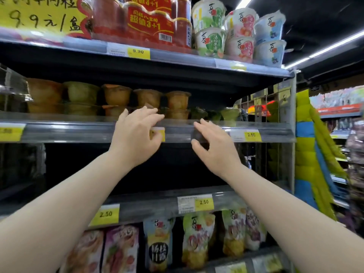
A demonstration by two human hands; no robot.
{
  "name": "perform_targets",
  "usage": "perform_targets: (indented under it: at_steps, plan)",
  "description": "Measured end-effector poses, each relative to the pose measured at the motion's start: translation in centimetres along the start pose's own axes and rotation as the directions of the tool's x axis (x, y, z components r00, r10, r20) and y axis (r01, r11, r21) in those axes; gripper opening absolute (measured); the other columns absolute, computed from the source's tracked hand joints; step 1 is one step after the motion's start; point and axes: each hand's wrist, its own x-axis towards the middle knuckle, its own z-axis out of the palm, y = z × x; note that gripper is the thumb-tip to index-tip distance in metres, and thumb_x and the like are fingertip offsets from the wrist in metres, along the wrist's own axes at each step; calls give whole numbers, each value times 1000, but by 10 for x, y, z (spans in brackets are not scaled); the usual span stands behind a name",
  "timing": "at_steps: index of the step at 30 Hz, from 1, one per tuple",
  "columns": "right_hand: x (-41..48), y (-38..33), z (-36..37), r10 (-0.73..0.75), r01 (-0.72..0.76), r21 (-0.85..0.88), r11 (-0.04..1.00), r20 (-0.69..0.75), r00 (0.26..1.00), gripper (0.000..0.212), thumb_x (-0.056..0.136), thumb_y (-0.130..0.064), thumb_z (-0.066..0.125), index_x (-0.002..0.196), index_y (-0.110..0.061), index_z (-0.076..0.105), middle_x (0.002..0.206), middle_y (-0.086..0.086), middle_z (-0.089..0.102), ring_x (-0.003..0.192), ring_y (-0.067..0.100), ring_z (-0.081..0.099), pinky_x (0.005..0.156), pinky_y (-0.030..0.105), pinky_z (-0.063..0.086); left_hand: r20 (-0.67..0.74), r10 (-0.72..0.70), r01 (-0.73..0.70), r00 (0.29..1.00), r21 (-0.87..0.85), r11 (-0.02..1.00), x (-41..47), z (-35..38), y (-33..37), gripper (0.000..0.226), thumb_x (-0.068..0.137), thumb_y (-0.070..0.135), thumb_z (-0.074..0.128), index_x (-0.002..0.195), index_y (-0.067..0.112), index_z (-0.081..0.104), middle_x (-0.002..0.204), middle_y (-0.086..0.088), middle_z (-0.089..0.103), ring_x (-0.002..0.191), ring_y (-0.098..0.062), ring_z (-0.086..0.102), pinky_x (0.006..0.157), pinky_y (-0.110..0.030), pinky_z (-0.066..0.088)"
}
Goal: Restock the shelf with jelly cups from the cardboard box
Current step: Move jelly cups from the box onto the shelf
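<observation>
I see the left hand (136,134) grip loose, empty, at the shelf (78,131) rail; right hand (216,148) pinches a dark cup (200,137) (blurred).

Upper left: a yellow handwritten price sign (39,14) stood beside red multipacks (145,22). Yellow price tags (203,202) read 2.50. Printed snack pouches (197,239) stood in a row below them. A green-and-blue padded jacket (311,154) hung at right. Ceiling strip lights (334,46) were lit.

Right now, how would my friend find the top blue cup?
Look at the top shelf, at its right end, where big cups stand stacked in twos. The blue cup tops the last stack on the right; beside it stand a pink stack and a green stack.
</observation>
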Motion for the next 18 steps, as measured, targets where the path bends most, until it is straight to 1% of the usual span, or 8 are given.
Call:
perform_targets:
  at_steps: [1,3,5,8,11,15,18]
  plan:
    - [-11,-5,-2,7,-7,-2,1000,19,1000,52,96,-36,52,145,-23,40,153,-1,34,144,16,24,116,34,19,55,-30,28,998,42,999,-15,-4,1,45,83,18,60,128,17,60,139,-7,53,134,-28,43,110,-60,23]
    - [-34,-15,-5,17,-18,7,1000,57,998,56,93,-36,57,145,-23,39,154,-1,33,144,16,23,116,31,17,154,-98,87,983,79,993,-44,-14,5,54,84,25,61,137,20,51,148,-4,43,141,-26,32,114,-58,15]
    - [-55,-29,-8,26,-30,30,999,111,993,62,91,-37,61,146,-23,37,154,-1,31,145,18,23,116,31,17,215,-138,119,967,99,988,-72,-29,9,59,85,30,57,142,20,44,151,-2,38,143,-23,27,116,-56,13]
    - [-86,-49,-8,42,-54,61,997,181,983,69,88,-36,66,148,-25,33,155,-2,30,145,18,21,116,31,17,328,-229,200,917,122,972,-114,-53,12,64,88,30,58,147,23,35,156,1,28,147,-21,18,117,-51,11]
    - [-116,-69,-6,18,-46,103,994,259,966,72,88,-36,67,149,-28,30,156,-3,26,146,16,18,116,31,16,369,-300,265,880,143,953,-155,-80,16,65,88,31,58,148,25,33,157,3,25,147,-20,16,117,-50,12]
    - [-160,-95,0,-2,-51,145,988,343,939,75,87,-42,66,150,-32,26,157,-7,23,146,14,14,118,37,18,423,-407,350,809,210,913,-212,-114,27,67,89,39,58,149,29,30,158,6,21,147,-18,14,118,-49,10]
    - [-200,-113,4,-19,-53,139,989,466,885,80,86,-46,65,151,-33,19,159,-8,15,147,14,9,118,39,16,474,-477,406,740,251,879,-256,-138,36,65,91,42,54,149,33,27,159,8,18,147,-16,12,118,-48,9]
